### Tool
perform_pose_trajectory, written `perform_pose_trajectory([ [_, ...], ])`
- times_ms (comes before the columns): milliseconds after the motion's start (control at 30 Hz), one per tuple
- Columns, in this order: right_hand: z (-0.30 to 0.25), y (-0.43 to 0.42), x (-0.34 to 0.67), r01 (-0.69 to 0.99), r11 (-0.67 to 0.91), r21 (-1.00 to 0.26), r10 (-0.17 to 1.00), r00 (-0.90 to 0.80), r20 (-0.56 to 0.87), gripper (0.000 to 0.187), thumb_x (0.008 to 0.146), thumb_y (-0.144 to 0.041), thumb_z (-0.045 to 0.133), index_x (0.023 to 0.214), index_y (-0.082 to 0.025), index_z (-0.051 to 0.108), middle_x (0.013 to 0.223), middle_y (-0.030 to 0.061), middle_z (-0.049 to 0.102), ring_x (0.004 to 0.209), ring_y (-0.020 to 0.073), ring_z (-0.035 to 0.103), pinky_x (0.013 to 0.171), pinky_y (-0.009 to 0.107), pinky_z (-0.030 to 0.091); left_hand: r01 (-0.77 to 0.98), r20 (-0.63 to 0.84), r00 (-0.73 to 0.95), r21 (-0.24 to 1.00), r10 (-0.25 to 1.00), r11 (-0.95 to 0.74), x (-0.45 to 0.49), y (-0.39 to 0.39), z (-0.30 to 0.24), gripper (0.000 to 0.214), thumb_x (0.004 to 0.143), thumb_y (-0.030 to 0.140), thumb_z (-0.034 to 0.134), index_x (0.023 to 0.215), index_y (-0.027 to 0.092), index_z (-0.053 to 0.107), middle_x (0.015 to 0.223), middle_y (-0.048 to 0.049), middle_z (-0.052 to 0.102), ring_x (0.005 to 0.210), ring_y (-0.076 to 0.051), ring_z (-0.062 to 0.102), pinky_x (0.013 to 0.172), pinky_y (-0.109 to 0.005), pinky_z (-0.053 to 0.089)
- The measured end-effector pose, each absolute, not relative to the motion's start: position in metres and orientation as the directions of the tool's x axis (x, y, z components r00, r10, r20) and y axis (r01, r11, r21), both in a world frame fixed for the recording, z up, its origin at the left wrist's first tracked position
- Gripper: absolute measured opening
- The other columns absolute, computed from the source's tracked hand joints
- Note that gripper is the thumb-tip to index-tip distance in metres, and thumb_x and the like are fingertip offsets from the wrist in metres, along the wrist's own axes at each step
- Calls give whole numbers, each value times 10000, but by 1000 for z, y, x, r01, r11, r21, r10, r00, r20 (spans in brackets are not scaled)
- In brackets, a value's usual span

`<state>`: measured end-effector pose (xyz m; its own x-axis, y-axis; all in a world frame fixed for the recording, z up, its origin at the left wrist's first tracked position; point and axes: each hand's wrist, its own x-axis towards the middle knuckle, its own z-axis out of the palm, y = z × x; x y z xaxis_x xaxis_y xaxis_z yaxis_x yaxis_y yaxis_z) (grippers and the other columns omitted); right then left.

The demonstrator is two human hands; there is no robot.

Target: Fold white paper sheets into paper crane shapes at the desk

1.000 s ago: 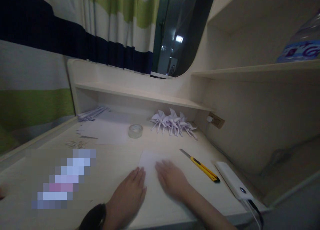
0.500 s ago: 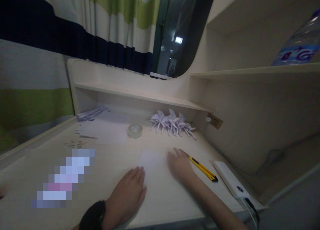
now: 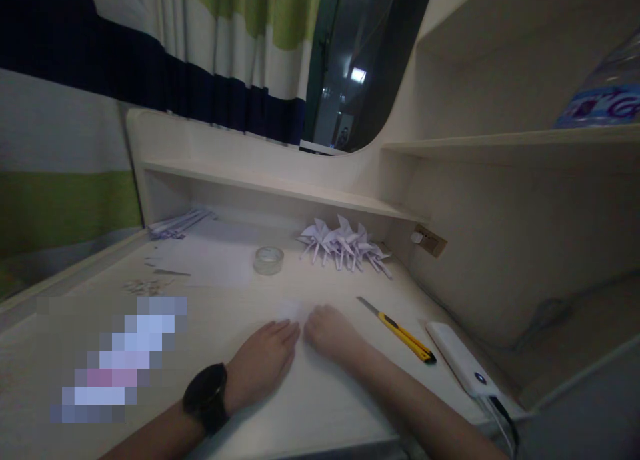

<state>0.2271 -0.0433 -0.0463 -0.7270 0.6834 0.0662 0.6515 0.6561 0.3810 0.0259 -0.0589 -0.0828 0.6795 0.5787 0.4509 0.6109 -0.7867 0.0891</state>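
A small piece of white paper [image 3: 290,309] lies on the desk in front of me, faint against the pale surface. My left hand [image 3: 263,357], with a black watch on its wrist, rests flat at the paper's near edge, fingers stretched. Close beside it, my right hand [image 3: 333,332] is curled, its fingers closed at the paper's right side; the fingertips and the part they grip are mostly hidden. A yellow utility knife [image 3: 405,337], blade out, lies to the right of my right hand, untouched.
Several paper pinwheels [image 3: 345,243] are grouped at the back. Left of them are a tape roll [image 3: 269,261], larger paper sheets [image 3: 210,253] and rolled paper sticks [image 3: 183,224]. A white power bank [image 3: 457,357] with cables lies at right. Small scraps [image 3: 147,287] sit at left.
My right hand has moved left from near the knife's blade to beside my left hand, and its fingers have curled. Less of the paper shows now. My left hand has shifted slightly forward.
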Motion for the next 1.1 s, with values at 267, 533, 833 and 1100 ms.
perform_pose_trajectory([
  [267,-37,-18,266,613,635,470,699,-715,-14,62,876,-167,561,871,-137,615,821,74,637,816,204,535,726,322,377,581,427,733,14,530,-814,21,-55,-86,385,940,229,351,1278,146,516,1300,-110,576,1194,-234,532,1028,-435,397],
  [533,-36,-10,287,693,527,492,773,-631,61,72,864,-158,571,828,-117,618,812,101,635,811,221,533,696,335,368,561,441,722,78,533,-824,17,-66,-56,346,932,187,352,1207,164,562,1227,-90,619,1101,-236,569,938,-432,426],
  [833,-52,-35,238,613,675,411,640,-763,89,113,902,-218,535,847,-146,603,800,79,627,827,213,512,703,329,367,590,418,714,72,562,-804,23,-61,-65,312,903,169,410,1172,186,566,1178,-80,615,1042,-244,543,879,-424,395],
  [1100,-33,4,279,694,567,443,766,-642,25,85,868,-179,565,833,-147,635,812,81,660,825,200,552,718,299,391,598,377,724,76,578,-798,21,-64,-61,327,910,169,412,1210,179,542,1226,-81,594,1100,-248,518,931,-436,369],
])
